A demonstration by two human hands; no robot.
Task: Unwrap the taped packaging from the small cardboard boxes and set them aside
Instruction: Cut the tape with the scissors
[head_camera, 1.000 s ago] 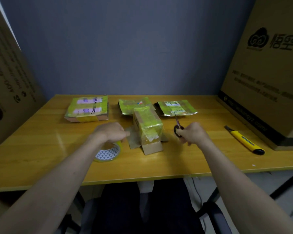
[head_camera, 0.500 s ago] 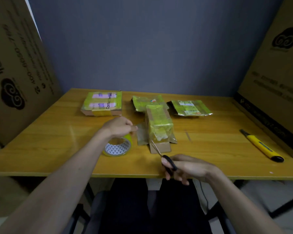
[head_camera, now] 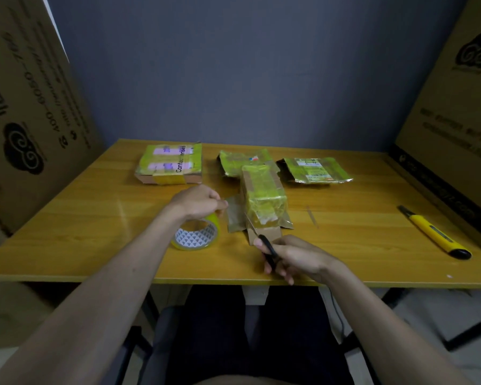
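Your right hand point(head_camera: 297, 255) has its fingers point(head_camera: 272, 269) curled through the black handles of the scissors point(head_camera: 263, 240), gripping them near the front edge of the table point(head_camera: 81, 232). The thin blades point up and away from you, their tip against the near left side of the tall taped box point(head_camera: 263, 198). Your left hand point(head_camera: 199, 202) hovers just above the tape roll point(head_camera: 196, 234); its fingers point(head_camera: 218, 201) are bent together at the edge of the loose brown tape flap point(head_camera: 235, 215), though you cannot tell whether they actually pinch it.

The tall taped box stands at mid-table, wrapped in yellow-green tape on top, with bare cardboard showing at its near end. Behind it lie 2 flattened wrappers point(head_camera: 314, 169), and 1 flat taped box point(head_camera: 170, 166) sits far left. A yellow utility knife point(head_camera: 433, 232) lies well apart on the right.
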